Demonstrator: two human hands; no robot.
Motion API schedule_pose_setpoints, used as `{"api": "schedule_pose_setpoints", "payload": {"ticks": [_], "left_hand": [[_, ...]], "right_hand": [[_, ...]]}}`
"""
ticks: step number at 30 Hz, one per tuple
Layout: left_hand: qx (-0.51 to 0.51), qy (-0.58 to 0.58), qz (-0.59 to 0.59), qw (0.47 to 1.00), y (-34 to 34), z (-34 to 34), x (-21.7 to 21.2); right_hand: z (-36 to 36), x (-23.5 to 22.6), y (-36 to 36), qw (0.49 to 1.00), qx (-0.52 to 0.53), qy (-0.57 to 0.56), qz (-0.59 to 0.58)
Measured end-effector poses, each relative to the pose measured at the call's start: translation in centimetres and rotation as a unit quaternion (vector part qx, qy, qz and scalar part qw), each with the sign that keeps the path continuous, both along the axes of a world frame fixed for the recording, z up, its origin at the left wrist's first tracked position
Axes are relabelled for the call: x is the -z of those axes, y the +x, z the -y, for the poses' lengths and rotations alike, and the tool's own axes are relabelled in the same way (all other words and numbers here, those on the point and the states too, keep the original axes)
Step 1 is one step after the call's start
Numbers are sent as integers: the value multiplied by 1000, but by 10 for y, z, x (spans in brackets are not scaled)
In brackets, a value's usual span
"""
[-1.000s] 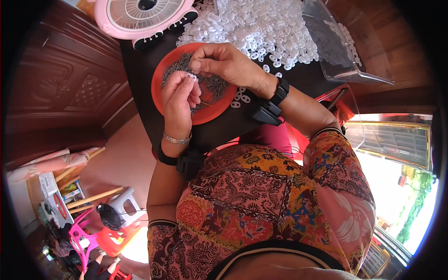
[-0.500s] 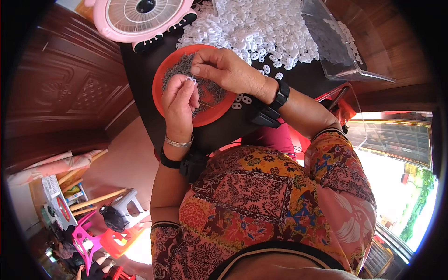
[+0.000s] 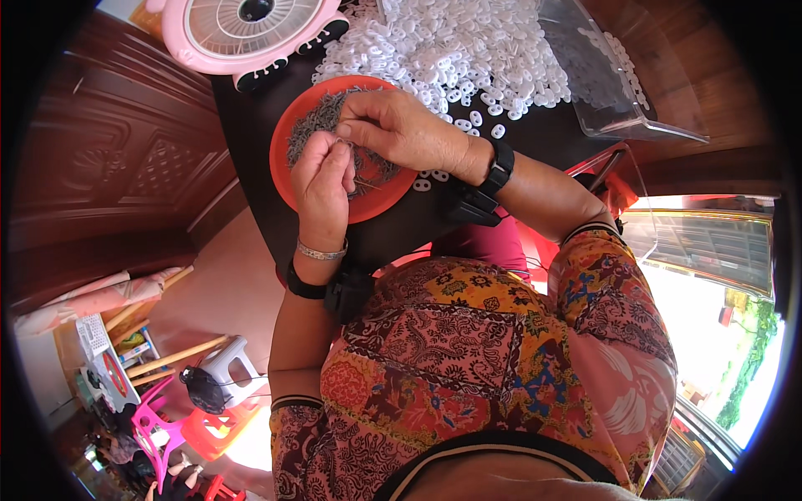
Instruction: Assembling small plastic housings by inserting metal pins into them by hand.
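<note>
An orange round tray (image 3: pixel 376 210) holds a heap of thin grey metal pins (image 3: pixel 313 125) on the dark table (image 3: pixel 251 125). My left hand (image 3: pixel 322 184) hovers over the tray with fingers curled together, pinching something small that I cannot make out. My right hand (image 3: pixel 401 129) reaches in from the right, its fingertips meeting the left hand's over the pins. A large pile of small white plastic rings (image 3: pixel 451 50) lies just beyond the tray. Both wrists carry black bands.
A pink fan (image 3: pixel 242 29) lies at the table's far left. A clear plastic box (image 3: pixel 618 92) with more white pieces sits at the far right. Carved dark wood panel (image 3: pixel 109 159) runs along the left; pink and red plastic stools stand on the floor below.
Both hands stay over the orange tray, fingertips working together. The view has shifted slightly, with little real movement of the hands.
</note>
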State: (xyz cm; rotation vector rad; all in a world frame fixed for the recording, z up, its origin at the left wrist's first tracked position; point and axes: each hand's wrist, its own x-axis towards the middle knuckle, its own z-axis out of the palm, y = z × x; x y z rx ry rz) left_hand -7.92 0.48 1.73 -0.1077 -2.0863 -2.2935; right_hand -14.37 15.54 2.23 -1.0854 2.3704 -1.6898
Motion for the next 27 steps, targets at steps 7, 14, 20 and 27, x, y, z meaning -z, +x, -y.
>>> {"api": "schedule_pose_setpoints", "payload": {"ticks": [7,14,20,27], "left_hand": [[-3,-25,13,1000,1,0,0],[-38,-4,10,999,-2,3,-3],[-38,20,18,999,-2,4,1],[-25,10,6,1000,-1,4,-5]], "right_hand": [[-1,0,2,998,14,31,-53],[-19,-12,-10,997,73,12,-37],[-65,-43,-16,969,193,95,-118],[-98,-27,19,966,79,211,-126]]}}
